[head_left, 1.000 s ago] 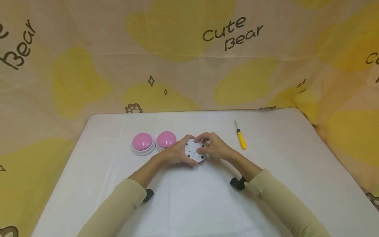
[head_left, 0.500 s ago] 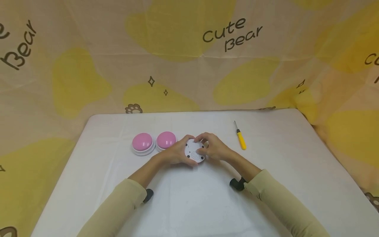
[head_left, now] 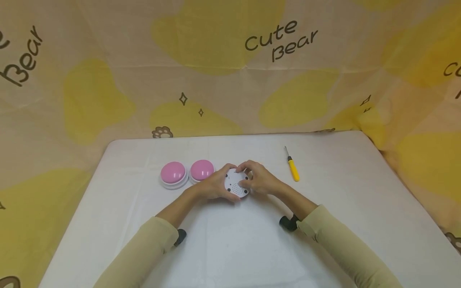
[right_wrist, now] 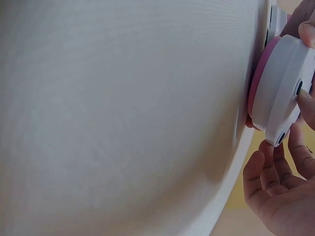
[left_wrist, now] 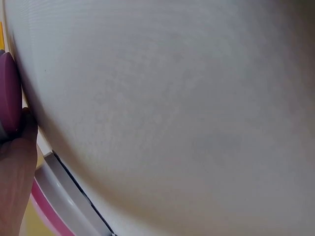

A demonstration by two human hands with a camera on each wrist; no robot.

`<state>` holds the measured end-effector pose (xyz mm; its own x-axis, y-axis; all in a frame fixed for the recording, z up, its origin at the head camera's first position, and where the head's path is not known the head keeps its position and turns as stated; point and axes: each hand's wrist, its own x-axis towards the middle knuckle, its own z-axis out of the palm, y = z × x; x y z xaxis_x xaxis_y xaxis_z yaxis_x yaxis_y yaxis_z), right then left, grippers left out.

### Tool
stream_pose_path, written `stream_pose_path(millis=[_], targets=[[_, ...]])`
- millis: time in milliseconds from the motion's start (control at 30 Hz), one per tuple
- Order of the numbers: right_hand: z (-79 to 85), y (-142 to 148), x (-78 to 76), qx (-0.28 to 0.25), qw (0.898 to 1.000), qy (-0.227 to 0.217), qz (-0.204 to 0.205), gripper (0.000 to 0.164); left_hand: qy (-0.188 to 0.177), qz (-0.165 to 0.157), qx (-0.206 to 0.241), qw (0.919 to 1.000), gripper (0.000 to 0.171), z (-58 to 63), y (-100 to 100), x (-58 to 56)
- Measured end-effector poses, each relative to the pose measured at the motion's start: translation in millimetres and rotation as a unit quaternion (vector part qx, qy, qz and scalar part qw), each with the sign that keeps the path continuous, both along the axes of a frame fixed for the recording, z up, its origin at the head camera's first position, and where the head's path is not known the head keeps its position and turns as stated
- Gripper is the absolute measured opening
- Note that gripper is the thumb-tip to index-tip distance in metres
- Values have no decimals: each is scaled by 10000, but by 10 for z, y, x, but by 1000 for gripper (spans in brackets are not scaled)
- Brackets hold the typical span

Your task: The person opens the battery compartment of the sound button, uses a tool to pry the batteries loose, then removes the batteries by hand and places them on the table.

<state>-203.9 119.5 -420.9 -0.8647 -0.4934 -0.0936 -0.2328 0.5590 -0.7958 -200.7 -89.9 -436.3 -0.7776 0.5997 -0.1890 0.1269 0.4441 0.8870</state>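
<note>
A round sound button [head_left: 235, 185] with a white base and a pink dome is turned underside up, showing speaker holes and small dark feet. Around its left side my left hand [head_left: 217, 185] grips the rim, thumb at the near edge and fingers at the far edge. My right hand [head_left: 262, 179] has its thumb on the underside and its index finger at the far edge, with the other fingers curled in the right wrist view. Dome down, the button [right_wrist: 280, 78] is close over the table there. The left wrist view catches only part of the pink dome [left_wrist: 10, 96].
Two more sound buttons, a far-left one [head_left: 173, 174] and one [head_left: 202, 171] just behind my left hand, stand dome up on the white table [head_left: 230, 248]. A yellow-handled screwdriver [head_left: 293, 170] lies at the back right. A patterned cloth [head_left: 216, 60] hangs behind.
</note>
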Motion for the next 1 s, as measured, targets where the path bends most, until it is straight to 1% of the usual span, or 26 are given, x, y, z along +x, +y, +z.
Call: stream_pose_path(millis=[367,500,733,1000], targets=[[11,-2,2,-28,9999,-52,85,33,121,-33,-23,9999,95,14,-3,7],[1,2,3,-68,9999,-87,100,33,96,-49,-4,9999,93,17,3,10],[-4,5,17,-48,9999,-25,114,34,102,-53,73,9999,93,13,2,15],[-10,0,25,32,10000,-27,61,35,59,-52,11,10000,92,17,8,1]])
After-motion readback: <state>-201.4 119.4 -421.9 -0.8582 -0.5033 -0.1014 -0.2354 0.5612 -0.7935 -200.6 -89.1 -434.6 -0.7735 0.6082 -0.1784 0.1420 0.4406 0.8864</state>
